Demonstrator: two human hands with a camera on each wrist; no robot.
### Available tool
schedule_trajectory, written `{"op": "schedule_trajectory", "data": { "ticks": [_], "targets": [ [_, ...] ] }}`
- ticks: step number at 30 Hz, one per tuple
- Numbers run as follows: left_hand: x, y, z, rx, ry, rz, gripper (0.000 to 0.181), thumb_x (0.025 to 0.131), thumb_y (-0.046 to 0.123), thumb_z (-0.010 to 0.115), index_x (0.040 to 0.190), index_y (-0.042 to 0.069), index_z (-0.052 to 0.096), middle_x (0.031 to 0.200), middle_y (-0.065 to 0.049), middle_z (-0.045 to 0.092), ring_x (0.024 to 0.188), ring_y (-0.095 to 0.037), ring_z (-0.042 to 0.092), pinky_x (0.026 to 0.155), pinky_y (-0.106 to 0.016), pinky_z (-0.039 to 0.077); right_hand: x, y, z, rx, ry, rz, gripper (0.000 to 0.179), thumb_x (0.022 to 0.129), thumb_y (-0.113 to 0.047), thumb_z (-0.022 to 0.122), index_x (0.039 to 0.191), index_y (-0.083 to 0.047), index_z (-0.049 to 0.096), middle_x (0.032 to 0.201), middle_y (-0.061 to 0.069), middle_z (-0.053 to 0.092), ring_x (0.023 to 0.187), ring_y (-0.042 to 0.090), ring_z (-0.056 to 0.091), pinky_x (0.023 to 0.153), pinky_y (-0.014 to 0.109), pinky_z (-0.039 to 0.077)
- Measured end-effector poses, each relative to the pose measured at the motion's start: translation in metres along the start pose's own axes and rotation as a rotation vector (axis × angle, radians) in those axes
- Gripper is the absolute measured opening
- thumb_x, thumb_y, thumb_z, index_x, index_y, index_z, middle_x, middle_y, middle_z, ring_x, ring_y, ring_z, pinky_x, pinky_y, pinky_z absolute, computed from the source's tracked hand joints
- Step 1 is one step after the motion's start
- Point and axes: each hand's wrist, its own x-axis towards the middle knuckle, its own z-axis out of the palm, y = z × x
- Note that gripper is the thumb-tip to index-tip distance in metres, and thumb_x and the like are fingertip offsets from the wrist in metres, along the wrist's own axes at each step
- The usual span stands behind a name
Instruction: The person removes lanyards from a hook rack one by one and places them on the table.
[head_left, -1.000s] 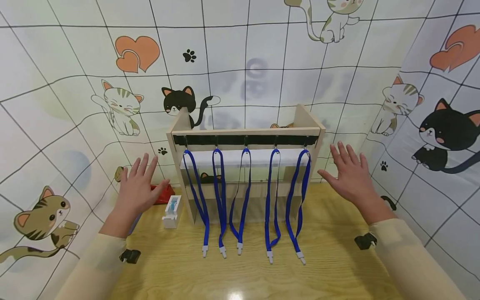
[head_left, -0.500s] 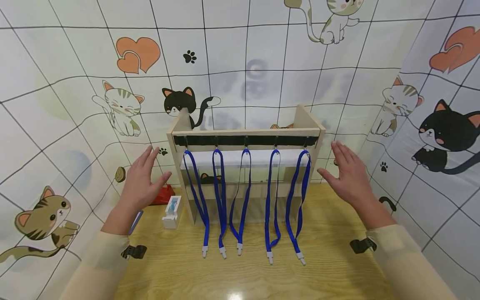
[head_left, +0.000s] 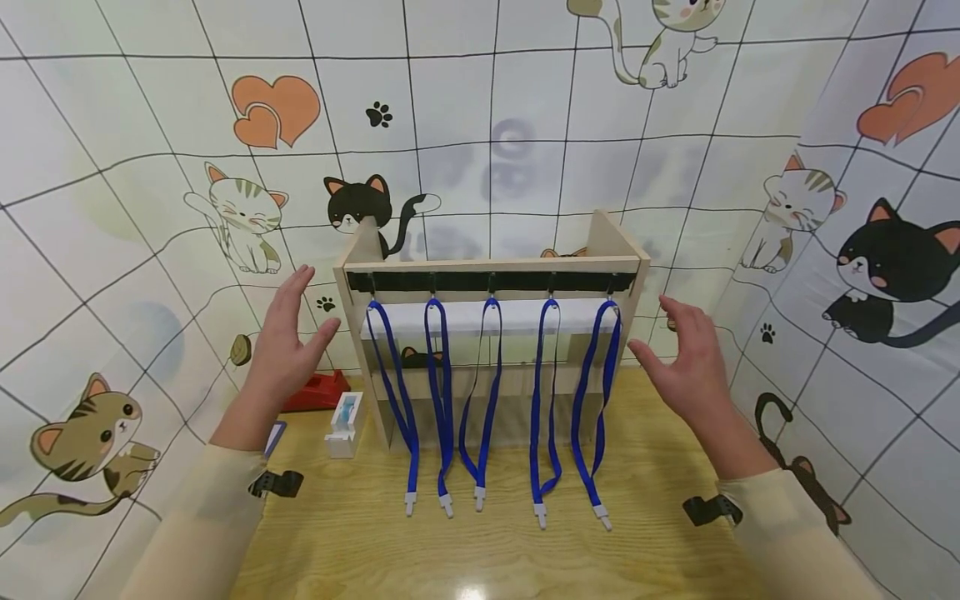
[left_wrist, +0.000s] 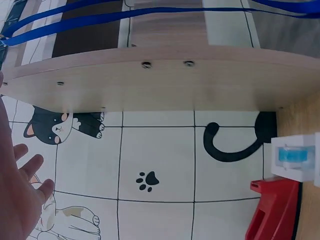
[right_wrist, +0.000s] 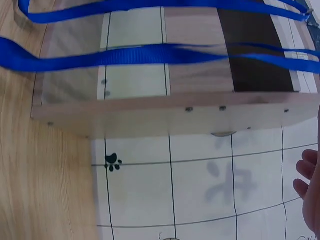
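Observation:
Several blue lanyards with white end clips hang in a row from small hooks on a black strip (head_left: 457, 281) across a wooden rack (head_left: 495, 264). My left hand (head_left: 288, 346) is raised beside the rack's left side, nearest the leftmost lanyard (head_left: 412, 467), fingers extended and thumb spread. Opposite it, my right hand (head_left: 690, 367) hovers off the right side, near the rightmost lanyard (head_left: 577, 417), its fingers loosely bent. Neither hand holds anything. In each wrist view, only part of the hand shows at the edge, apart from the rack's side panel (left_wrist: 165, 85).
Left of the rack, a red object (head_left: 318, 392) with a black base stands behind a small white holder (head_left: 341, 446) containing something blue. A blue-edged flat item (head_left: 275, 437) lies partly behind my left arm. Cat-patterned sheeting (head_left: 457, 100) surrounds the wooden tabletop (head_left: 360, 550).
Both hands have turned so the palms face inward, and the fingers have drawn together and bent slightly. Both forearms have shifted a little toward the middle. The lanyards hang as before.

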Motion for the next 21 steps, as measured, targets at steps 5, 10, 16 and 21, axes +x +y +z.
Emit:
{"op": "schedule_trajectory", "data": {
  "ticks": [5, 10, 16, 21],
  "targets": [
    [0.012, 0.006, 0.000, -0.083, 0.035, 0.043, 0.082, 0.106, 0.042, 0.067, 0.177, 0.030, 0.028, 0.180, -0.005, 0.031, 0.161, -0.037, 0.035, 0.127, -0.073, 0.029, -0.011, -0.011, 0.010, 0.081, 0.100, 0.006, 0.065, 0.097, -0.014, 0.084, 0.154, -0.002, 0.056, 0.135, 0.024, 0.063, 0.123, 0.043, 0.061, 0.104, 0.056, 0.049],
    [0.020, 0.007, 0.002, -0.167, 0.043, 0.069, 0.079, 0.107, 0.032, 0.070, 0.176, 0.029, 0.030, 0.179, -0.006, 0.034, 0.159, -0.037, 0.040, 0.125, -0.069, 0.035, -0.026, -0.021, 0.025, 0.158, 0.175, -0.001, 0.055, 0.096, -0.005, 0.084, 0.146, 0.001, 0.063, 0.120, 0.022, 0.066, 0.108, 0.038, 0.064, 0.097, 0.025, 0.046],
    [0.033, 0.013, 0.004, -0.240, 0.062, 0.057, 0.077, 0.108, 0.031, 0.071, 0.174, 0.036, 0.032, 0.178, 0.002, 0.034, 0.158, -0.032, 0.043, 0.122, -0.068, 0.041, -0.041, -0.032, 0.039, 0.219, 0.214, -0.003, 0.048, 0.095, 0.001, 0.083, 0.140, 0.003, 0.066, 0.110, 0.021, 0.069, 0.099, 0.033, 0.065, 0.091, 0.017, 0.047],
    [0.045, 0.019, 0.005, -0.333, 0.082, 0.041, 0.069, 0.111, 0.028, 0.069, 0.171, 0.038, 0.039, 0.175, 0.009, 0.038, 0.157, -0.025, 0.046, 0.119, -0.055, 0.049, -0.050, -0.042, 0.047, 0.229, 0.215, 0.038, 0.051, 0.099, 0.000, 0.081, 0.148, -0.003, 0.066, 0.108, 0.015, 0.072, 0.094, 0.029, 0.067, 0.086, 0.019, 0.050]
  ]
}}
